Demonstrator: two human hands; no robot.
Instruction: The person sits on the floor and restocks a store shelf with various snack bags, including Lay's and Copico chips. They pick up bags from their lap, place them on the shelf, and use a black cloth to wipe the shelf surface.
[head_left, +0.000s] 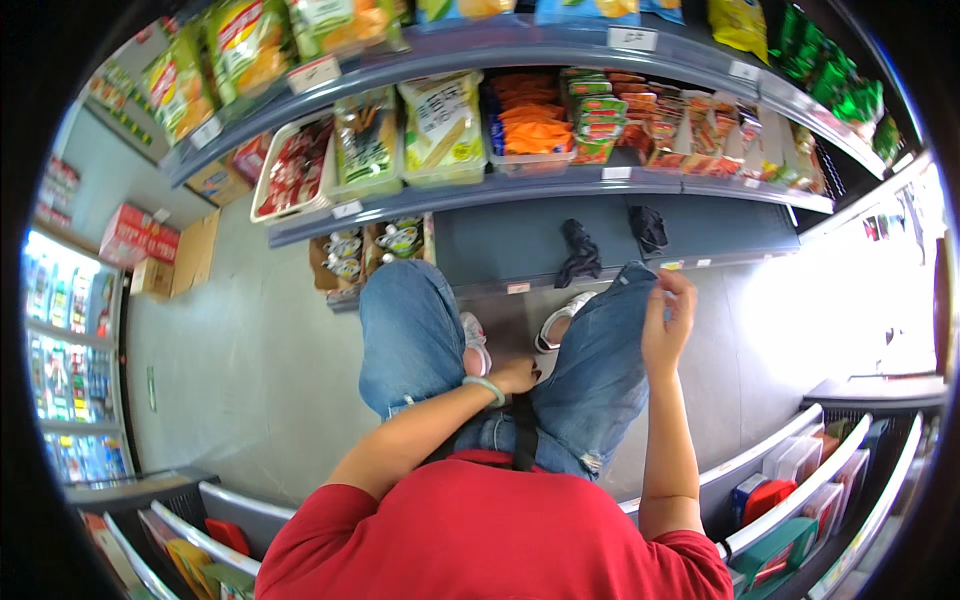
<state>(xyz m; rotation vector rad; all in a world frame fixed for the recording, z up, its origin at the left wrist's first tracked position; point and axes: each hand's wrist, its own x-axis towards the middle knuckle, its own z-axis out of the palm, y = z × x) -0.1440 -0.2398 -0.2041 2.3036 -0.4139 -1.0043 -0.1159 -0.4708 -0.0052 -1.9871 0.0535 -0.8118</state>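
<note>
My left hand, with a pale green bangle at the wrist, is between my denim-covered thighs. Its fingers curl away from view, close to a black strap that hangs down my front. Beside my right knee my right hand is raised, fingers bent, thumb apart, with nothing visible in it. Before me is a dark grey bottom shelf. On it lie two crumpled black items, perhaps cloth or plastic.
Above, a shelf carries snack packets in bins, including orange packets. Bagged snacks fill the top shelf. Cartons of pouches stand at lower left. A red box and lit coolers are further left. Racks stand behind me.
</note>
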